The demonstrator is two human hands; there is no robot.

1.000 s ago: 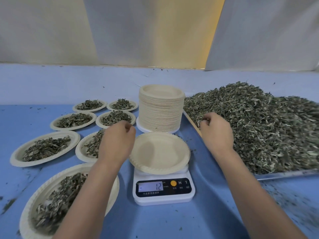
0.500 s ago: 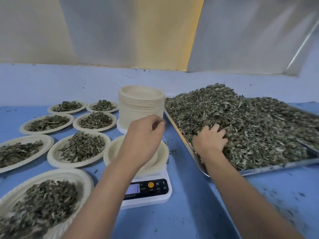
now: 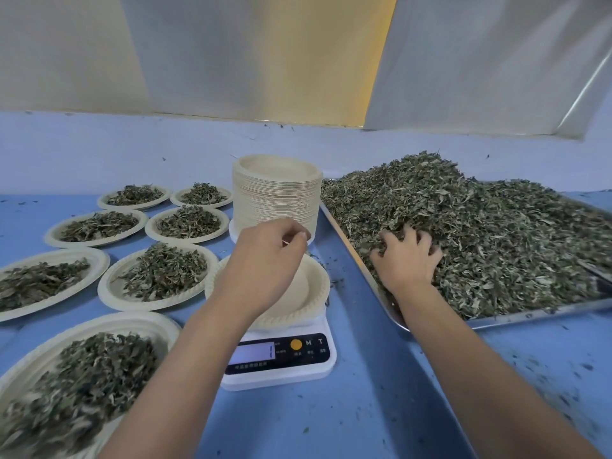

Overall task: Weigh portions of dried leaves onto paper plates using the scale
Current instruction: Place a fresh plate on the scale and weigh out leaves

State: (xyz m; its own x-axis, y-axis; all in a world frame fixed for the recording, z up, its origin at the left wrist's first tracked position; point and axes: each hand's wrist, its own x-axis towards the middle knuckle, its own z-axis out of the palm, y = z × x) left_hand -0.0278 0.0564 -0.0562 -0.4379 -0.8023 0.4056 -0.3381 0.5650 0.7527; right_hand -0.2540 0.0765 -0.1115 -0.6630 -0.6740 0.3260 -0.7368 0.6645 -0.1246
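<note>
Leaves (image 3: 496, 233), dried and grey-green, lay heaped in a metal tray (image 3: 536, 313) on the right side of the blue desk (image 3: 364, 409). The heap rose well above the tray's rim. Your right hand (image 3: 409, 260) was sunk into the near left part of that heap. Its fingers (image 3: 394, 238) were spread and curled down into the leaves, closing on a clump. Your left hand (image 3: 268, 260) hovered over the empty paper plate (image 3: 316, 286), which sat on the white scale (image 3: 281, 369) near the middle of the desk, just left of the tray. That hand's fingers (image 3: 291, 231) were curled, with the thumb and forefinger tips meeting. Whether they pinched anything could not be told. The scale's display was lit, but its reading was too blurred to make out. A tall stack of plates (image 3: 276, 197) stood just behind the scale, towards the far edge of the desk and close beside the tray's left corner. Seven filled plates (image 3: 149, 303), each carrying a mound of leaves, were spread over the left side of the desk, from the far edge to the near left corner. Loose leaf crumbs were scattered on the desk near the tray and towards the near right corner.
</note>
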